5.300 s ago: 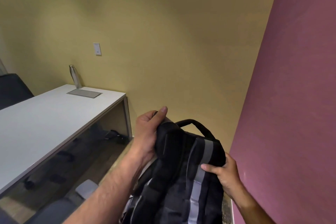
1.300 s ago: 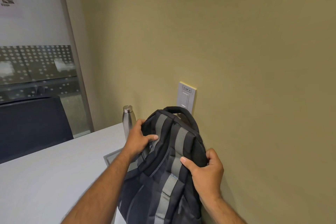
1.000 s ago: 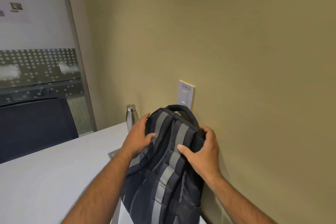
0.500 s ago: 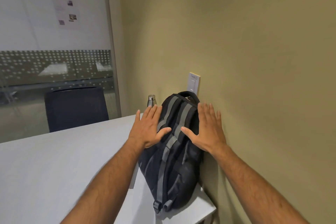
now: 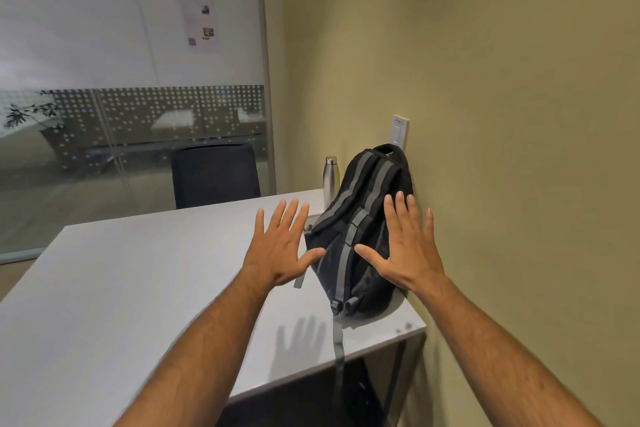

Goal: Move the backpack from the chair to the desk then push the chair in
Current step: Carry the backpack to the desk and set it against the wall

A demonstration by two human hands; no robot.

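With the backpack [image 5: 360,229] resting on the desk [image 5: 114,288] against the wall, both hands, left [image 5: 280,246] and right [image 5: 403,246], hover empty, fingers spread; next, presumably, pushing in the unseen chair.

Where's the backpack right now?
In the head view, the backpack sits on the desk's far right corner, leaning against the wall, with the bottle just left of it.

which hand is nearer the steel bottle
Left. The left hand is open over the desk, just in front of the bottle and a little left of it. The right hand is open on the far side of the backpack, by the wall.
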